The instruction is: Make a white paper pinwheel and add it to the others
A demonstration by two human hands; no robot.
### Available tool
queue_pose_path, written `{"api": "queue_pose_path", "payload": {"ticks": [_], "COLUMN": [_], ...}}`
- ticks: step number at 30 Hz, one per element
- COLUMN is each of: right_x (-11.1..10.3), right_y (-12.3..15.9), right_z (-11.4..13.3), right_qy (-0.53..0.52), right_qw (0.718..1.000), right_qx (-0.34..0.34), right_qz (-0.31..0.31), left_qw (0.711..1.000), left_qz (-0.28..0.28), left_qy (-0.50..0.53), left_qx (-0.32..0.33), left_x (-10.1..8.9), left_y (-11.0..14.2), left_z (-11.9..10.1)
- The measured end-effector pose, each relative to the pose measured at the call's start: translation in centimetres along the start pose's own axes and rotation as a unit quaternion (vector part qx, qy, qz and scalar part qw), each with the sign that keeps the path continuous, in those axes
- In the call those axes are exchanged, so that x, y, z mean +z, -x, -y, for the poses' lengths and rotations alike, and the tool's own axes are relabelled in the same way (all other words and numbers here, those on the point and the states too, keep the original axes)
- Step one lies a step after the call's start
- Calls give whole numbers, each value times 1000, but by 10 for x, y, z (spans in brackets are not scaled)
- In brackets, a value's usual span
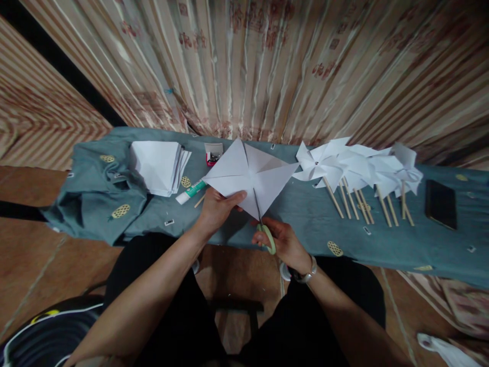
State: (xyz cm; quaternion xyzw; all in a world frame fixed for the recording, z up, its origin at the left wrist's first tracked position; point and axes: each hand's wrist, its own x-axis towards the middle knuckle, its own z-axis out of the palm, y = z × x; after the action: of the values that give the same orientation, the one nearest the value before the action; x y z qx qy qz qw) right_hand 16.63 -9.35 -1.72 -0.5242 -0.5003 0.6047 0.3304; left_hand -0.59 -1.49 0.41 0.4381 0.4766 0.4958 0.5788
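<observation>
A white square paper sheet, turned like a diamond, has slits running from its corners toward the middle. My left hand pinches its near left edge, the thumb lying on top. In my right hand is a pair of scissors with light green handles. Their blades lie along the paper's near corner, pointing toward its centre. Behind and left of the sheet are a small red box of pins and a green and white glue stick. A thin wooden stick is partly hidden by my left hand.
A stack of white paper lies on the left of the teal cloth. Finished paper pinwheels on wooden sticks lie to the right, beside a dark phone. A patterned curtain hangs behind the narrow table.
</observation>
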Motion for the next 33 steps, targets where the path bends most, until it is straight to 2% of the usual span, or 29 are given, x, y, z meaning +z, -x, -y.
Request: {"api": "queue_pose_path", "payload": {"ticks": [11,24,33], "right_x": [5,1,4], "right_y": [0,-1,-2], "right_z": [1,5,-1], "right_qy": [-60,-23,-49], "right_qw": [997,1000,998], "right_qx": [44,-15,11], "right_qz": [-23,-8,-23], "left_qw": [1000,1000,999], "left_qz": [-4,27,28], "left_qy": [1,12,21], "left_qx": [-11,1,0], "left_x": [1,1,2], "left_y": [0,2,2], "left_z": [0,5,5]}}
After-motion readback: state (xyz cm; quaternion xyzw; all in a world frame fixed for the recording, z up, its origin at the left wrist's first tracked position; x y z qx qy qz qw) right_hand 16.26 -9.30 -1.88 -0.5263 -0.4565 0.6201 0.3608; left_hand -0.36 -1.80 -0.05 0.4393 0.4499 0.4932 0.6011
